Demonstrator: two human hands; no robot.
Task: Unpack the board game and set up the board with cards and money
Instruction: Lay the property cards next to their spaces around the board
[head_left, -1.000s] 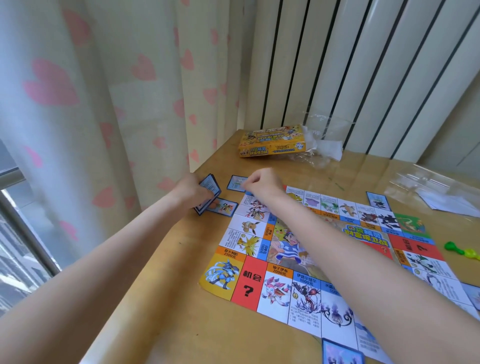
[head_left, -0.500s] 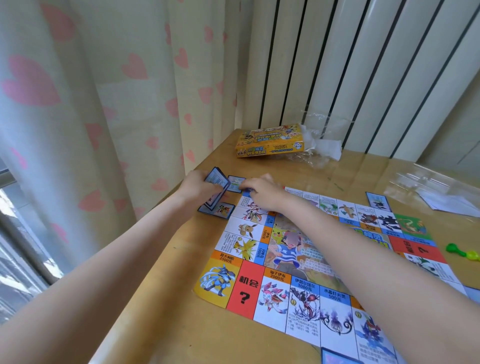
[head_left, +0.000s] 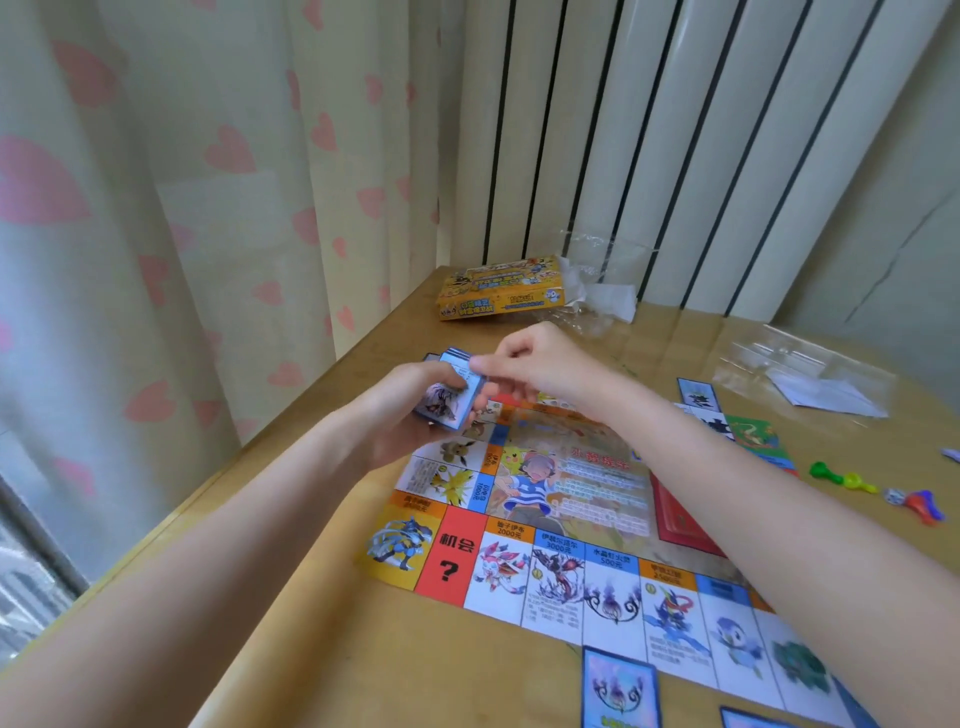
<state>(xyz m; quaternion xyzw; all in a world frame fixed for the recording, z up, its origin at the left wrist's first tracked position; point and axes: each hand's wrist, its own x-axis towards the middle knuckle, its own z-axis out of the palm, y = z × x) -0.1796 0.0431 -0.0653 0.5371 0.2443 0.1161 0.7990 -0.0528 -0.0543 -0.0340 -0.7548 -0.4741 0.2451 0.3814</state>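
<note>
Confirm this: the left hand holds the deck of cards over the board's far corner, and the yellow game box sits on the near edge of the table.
One detail is wrong. The head view shows the yellow game box at the table's far edge, by the wall. The left hand does hold the deck of cards over the board's far corner.

Both bare forearms extend forward from the lower corners of the view and converge toward the centre. The left hand (head_left: 415, 410) is raised with the palm turned inward, its fingers curled around a stack of cards (head_left: 454, 392), thumb lying on the top face. The right hand (head_left: 540, 361) sits just beside and slightly above it, back of the hand up, fingers curled, thumb and forefinger pinching the upper edge of the stack. The two hands nearly touch
</note>
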